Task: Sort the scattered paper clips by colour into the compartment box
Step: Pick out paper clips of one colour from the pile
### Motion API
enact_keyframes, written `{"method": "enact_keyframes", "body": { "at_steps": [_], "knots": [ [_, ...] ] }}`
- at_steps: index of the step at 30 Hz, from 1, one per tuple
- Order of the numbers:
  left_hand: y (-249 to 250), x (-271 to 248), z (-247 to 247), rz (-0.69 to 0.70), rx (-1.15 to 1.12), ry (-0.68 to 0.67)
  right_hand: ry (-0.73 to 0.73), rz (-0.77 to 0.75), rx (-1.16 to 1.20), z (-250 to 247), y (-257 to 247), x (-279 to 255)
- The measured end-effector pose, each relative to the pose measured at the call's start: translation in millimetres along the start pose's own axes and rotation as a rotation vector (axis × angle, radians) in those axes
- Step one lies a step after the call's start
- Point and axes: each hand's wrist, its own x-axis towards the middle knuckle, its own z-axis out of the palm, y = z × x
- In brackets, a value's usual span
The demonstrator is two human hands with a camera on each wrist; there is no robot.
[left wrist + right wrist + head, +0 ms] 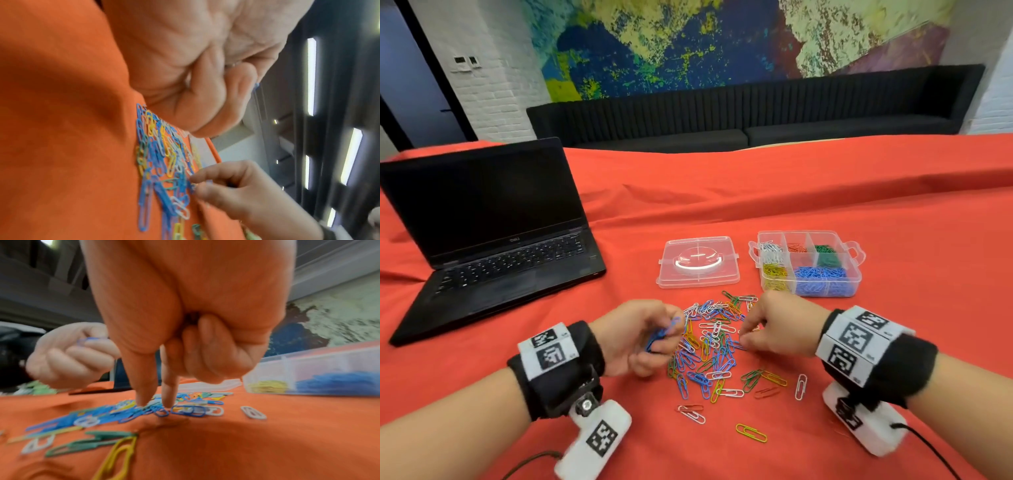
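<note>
A pile of mixed-colour paper clips [709,342] lies on the red cloth between my hands. My left hand [671,325] hovers at the pile's left edge and grips a small bunch of blue clips [655,341], also seen as blue clips [90,339] in the right wrist view. My right hand [155,404] has thumb and forefinger tips down on the pile's right side, pinching a blue clip [161,413]; its other fingers are curled. The clear compartment box [858,274] stands behind, with white, red, green, yellow and blue clips in separate compartments.
The box's clear lid [698,262] lies to the left of the box. An open black laptop [493,236] stands at the far left. Stray clips lie near me: a yellow one [751,433], a white one [800,386], a white pair [691,413].
</note>
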Motion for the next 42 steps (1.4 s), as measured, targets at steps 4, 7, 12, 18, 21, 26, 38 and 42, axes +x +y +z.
{"method": "enact_keyframes", "body": {
  "at_steps": [4,7,12,18,21,26,38,42],
  "knots": [
    [4,-4,-2,0.056,-0.284,-0.002,-0.050,0.064,-0.128,8,-13,12],
    [-1,-1,3,0.040,0.016,0.122,-0.079,0.061,-0.175,6,-11,9],
    [-10,5,8,0.040,0.753,0.134,-0.278,0.300,0.614,-6,3,-8],
    [-12,5,20,0.103,1.486,0.099,-0.427,0.439,1.382,-14,5,-11],
    [-17,5,23,0.092,1.561,0.110,-0.349,0.349,0.982,0,-7,-11],
    [-20,3,19,0.103,1.617,0.102,-0.216,-0.077,0.198,14,-24,-14],
    [-10,-21,-9,0.061,-0.035,-0.130,-0.238,0.009,-0.067,-1,-6,-26],
    [-7,-21,-10,0.069,-0.217,-0.138,-0.065,0.011,-0.040,4,-18,-13]
  ]
}}
